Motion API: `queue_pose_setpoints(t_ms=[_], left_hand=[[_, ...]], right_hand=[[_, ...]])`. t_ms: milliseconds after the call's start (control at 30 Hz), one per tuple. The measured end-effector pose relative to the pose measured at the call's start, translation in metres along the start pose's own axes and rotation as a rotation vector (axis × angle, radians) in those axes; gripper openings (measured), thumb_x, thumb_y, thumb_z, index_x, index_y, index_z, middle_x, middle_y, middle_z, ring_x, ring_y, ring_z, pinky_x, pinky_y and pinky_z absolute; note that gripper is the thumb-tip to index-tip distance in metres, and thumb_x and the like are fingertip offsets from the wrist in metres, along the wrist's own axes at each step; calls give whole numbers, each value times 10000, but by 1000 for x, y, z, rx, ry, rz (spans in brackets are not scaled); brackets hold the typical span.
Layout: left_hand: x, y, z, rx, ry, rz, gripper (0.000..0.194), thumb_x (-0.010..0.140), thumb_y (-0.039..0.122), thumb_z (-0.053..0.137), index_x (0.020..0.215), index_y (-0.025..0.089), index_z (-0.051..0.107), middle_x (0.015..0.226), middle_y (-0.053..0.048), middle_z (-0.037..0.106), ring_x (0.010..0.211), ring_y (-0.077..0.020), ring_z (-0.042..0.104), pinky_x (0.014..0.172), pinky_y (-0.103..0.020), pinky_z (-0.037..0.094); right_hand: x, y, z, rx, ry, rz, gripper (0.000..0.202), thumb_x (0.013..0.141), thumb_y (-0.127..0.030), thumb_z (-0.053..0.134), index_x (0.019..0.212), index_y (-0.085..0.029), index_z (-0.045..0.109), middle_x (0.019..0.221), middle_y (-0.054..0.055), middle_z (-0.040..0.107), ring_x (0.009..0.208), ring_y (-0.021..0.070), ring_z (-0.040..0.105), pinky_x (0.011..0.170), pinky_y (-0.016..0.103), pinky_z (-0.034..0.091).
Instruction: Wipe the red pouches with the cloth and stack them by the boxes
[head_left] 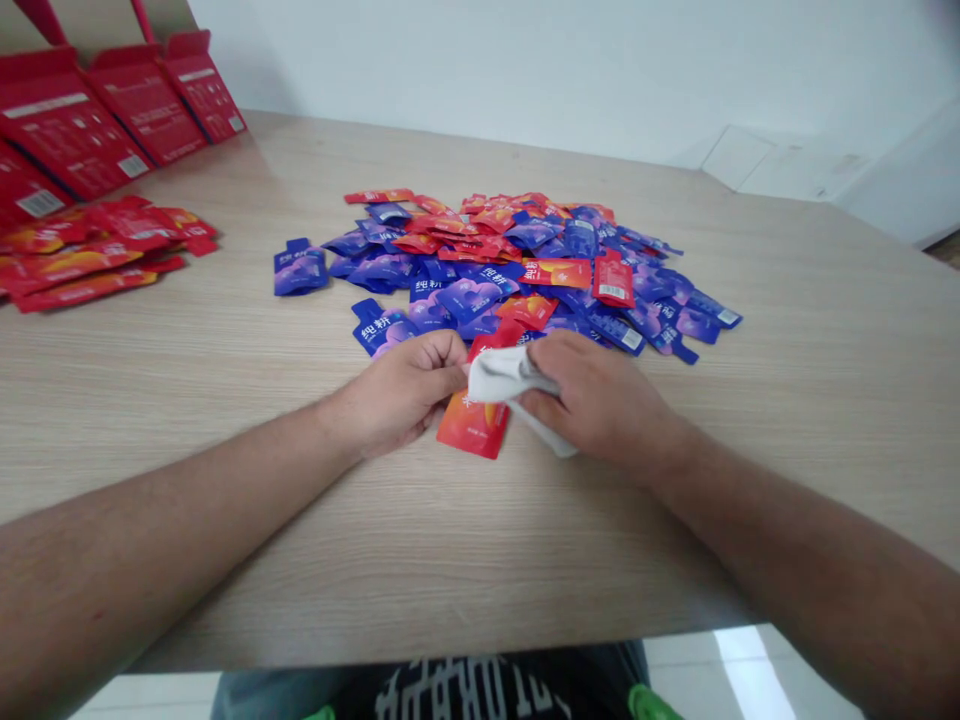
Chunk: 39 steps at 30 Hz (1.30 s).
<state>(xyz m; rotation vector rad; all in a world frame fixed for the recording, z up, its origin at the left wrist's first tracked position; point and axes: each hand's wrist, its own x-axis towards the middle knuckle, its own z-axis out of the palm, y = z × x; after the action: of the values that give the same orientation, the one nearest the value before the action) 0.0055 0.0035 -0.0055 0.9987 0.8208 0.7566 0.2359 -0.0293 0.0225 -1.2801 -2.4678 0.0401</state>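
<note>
So the left hand (409, 393) has a red and orange sachet (477, 428) pinched by its side, fingers closed on the edge, and the right hand (596, 400) is gripping a folded white cloth (501, 375) that's lying across the front of that same sachet, fingers bunched around the fabric. The sachet is right between the two hands, tilted a bit, just on the near side of a big messy pile of blue and purple sachets (469, 295) with loads of red and orange sachets (480, 222) mixed in, mostly toward the back. One loose blue sachet (300, 270) sits just off the left edge of the pile. Way over on the left there's a separate stack of red sachets (90, 255), and right behind it a row of open red boxes (142, 105) with barcodes on them. All of it is on a light wood-look table (300, 540) up against a white wall (510, 75)
</note>
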Motion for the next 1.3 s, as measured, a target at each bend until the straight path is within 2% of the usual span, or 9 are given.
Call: queue_pose_setpoints(t_ms=[100, 233, 400, 500, 700, 767, 933, 1067, 1300], left_hand=[[-1, 1, -1, -61, -68, -27, 327, 802, 260, 847, 837, 179, 532, 697, 34, 637, 552, -82, 601, 505, -169, 469], [-3, 3, -2, -191, -132, -5, 308, 797, 243, 857, 878, 169, 570, 798, 0, 694, 627, -97, 655, 584, -196, 558], [-3, 9, -2, -294, -141, -112, 173, 890, 221, 724, 960, 196, 568, 782, -15, 673, 569, -147, 665, 488, -256, 592], [-5, 10, 0, -341, -245, -221, 68, 920, 178, 617, 901, 191, 553, 680, 10, 570, 441, -109, 533, 326, -182, 450], [-9, 6, 7, -385, -399, -434, 96, 934, 236, 575, 877, 159, 581, 650, 0, 528, 412, -81, 463, 305, -132, 339], [-9, 3, 9, -340, -360, -376, 99, 931, 259, 603, 943, 161, 602, 687, -27, 597, 466, -120, 558, 335, -157, 398], [-6, -5, 11, -271, -147, -10, 160, 935, 298, 679, 960, 155, 612, 828, -55, 696, 708, -157, 697, 640, -263, 607], [-2, -10, 7, -68, -114, 63, 271, 929, 417, 691, 927, 167, 586, 799, -30, 671, 690, -145, 659, 638, -264, 572], [2, -13, -1, 473, -53, 202, 235, 967, 380, 611, 858, 184, 541, 689, 39, 533, 573, -87, 448, 527, -198, 378]], right_hand=[[8, 28, 0, 37, 198, 169, 244, 970, -434, 616, 1003, -192, 616, 998, 105, 698, 911, 270, 637, 769, 369, 473], [13, 46, 1, 498, 320, 357, 338, 978, -517, 589, 1144, -225, 629, 1023, 58, 735, 854, 246, 673, 712, 356, 513], [8, 41, 6, 1022, 135, 331, 507, 918, -629, 671, 1254, -255, 608, 950, 6, 710, 710, 181, 641, 573, 283, 487], [5, 32, 9, 1088, -10, 170, 511, 896, -552, 749, 1278, -230, 637, 986, 17, 700, 748, 157, 629, 590, 250, 486], [2, 11, 6, 1189, -134, 8, 348, 908, -471, 767, 1125, -203, 716, 936, 21, 704, 768, 148, 638, 634, 240, 509], [1, 10, 3, 1211, -148, 42, 346, 907, -476, 768, 1122, -209, 721, 931, 20, 714, 748, 148, 646, 616, 238, 507], [2, 22, -3, 1088, -135, 282, 423, 899, -549, 749, 1165, -222, 712, 915, 15, 738, 687, 158, 655, 559, 242, 493], [5, 28, -3, 958, -138, 393, 448, 884, -566, 750, 1177, -229, 714, 909, 7, 748, 661, 161, 651, 534, 243, 479], [7, 14, -5, 781, -167, 298, 409, 919, -538, 693, 1150, -202, 709, 928, 18, 739, 715, 176, 654, 566, 260, 466]])
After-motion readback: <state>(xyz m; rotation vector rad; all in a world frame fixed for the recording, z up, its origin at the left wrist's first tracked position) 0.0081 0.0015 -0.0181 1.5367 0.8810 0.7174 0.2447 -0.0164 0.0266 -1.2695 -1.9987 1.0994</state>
